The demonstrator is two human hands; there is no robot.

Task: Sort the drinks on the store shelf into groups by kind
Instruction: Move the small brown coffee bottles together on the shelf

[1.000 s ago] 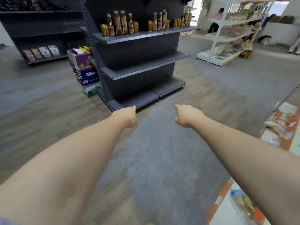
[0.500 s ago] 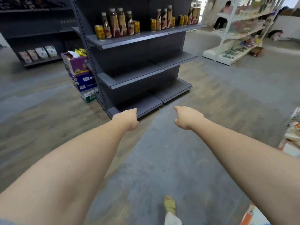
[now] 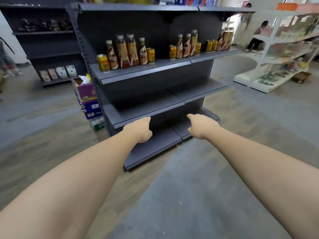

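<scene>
- Drinks: gold cans (image 3: 103, 62) and taller white-capped bottles (image 3: 127, 51) with brown-and-red labels stand upright and intermixed along one tier of the dark shelf (image 3: 155, 66).
- Grouping: a left cluster has a can at each end with four bottles between; further right, cans and bottles alternate to the shelf's far end.
- Lower tiers of the shelf hold no items.
- Boxes (image 3: 86, 94): stacked on the floor beside the shelf's left end; the open purple top box contains white and yellow packaging.
- Left hand (image 3: 140, 129): fingers curled under, holding nothing, extended in front of the lower tiers.
- Right hand (image 3: 201, 125): same posture, holding nothing.
</scene>
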